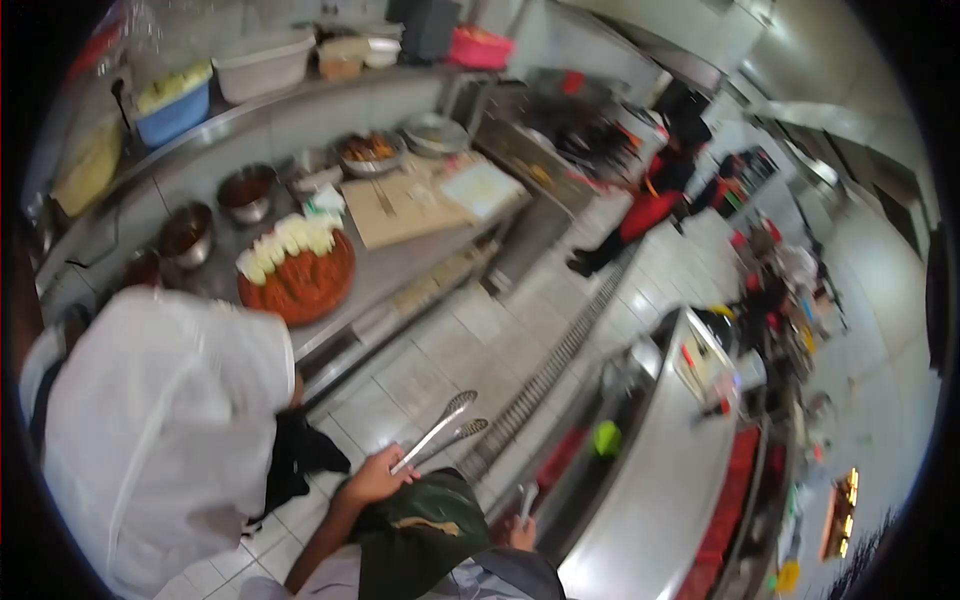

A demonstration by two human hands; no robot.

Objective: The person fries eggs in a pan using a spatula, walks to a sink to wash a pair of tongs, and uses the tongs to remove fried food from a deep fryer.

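My left hand [372,478] is closed around a pair of metal tongs [435,432], held out in front of my dark apron [425,515]. The tongs have slotted, rounded ends that stand apart, with nothing between them. Low in the view, my right hand [522,534] is closed on a small, pale, metal-looking utensil [527,498]. Blur hides what kind it is. Both hands are over the tiled floor side of the aisle, away from the counters.
A person in white [170,430] stands close on my left, beside a steel counter [385,265] with a tray of red sauce [300,285], bowls and a cardboard sheet [400,212]. On the right runs another steel counter [640,480]. Farther off, a person in red and black [650,205] stands near the stove.
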